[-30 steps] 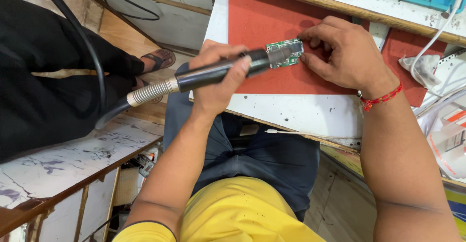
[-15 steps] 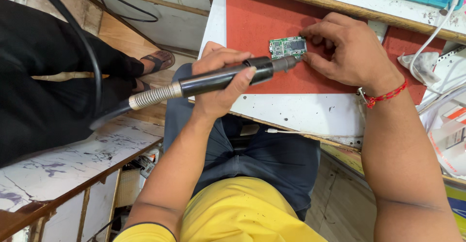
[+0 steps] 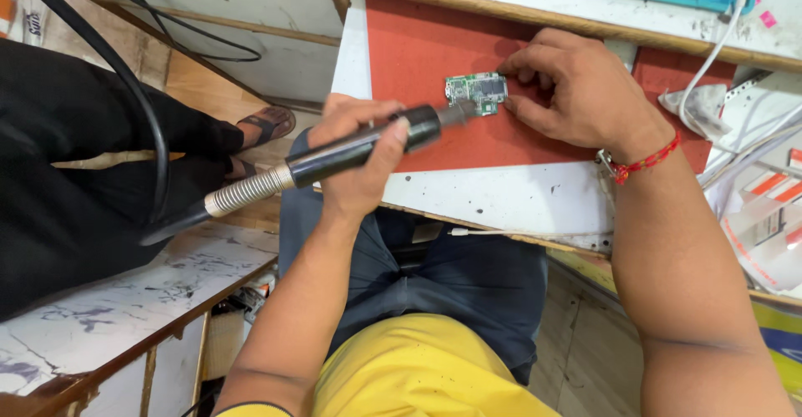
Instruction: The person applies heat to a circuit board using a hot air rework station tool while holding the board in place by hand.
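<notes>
**Nozzle tip at the left edge of the board**

The board [image 3: 476,93] is small and green, and it lies flat on the red mat [image 3: 418,58], in the upper middle part of the mat, nearer to the far edge of the counter [image 3: 501,200] than to the near one. Its long axis runs left to right, about parallel to the far edge.

The left hand [image 3: 361,156] has its fingers closed around the black handle of the hot-air tool [image 3: 351,154]. The tool lies slanted: the metal spring end and the hose [image 3: 125,99] are low on the left, beyond the counter's left edge, and the nozzle rises to the right. The tip is at the left edge of the board; I cannot tell whether it touches it or stands just above.

The right hand [image 3: 576,91] comes from the opposite side. Its fingers [image 3: 522,59] are bent and pinch the right end of the board, pressing it to the mat. So the board lies between the two hands, with the right hand on it and the left hand well apart, joined only through the tool.
</notes>
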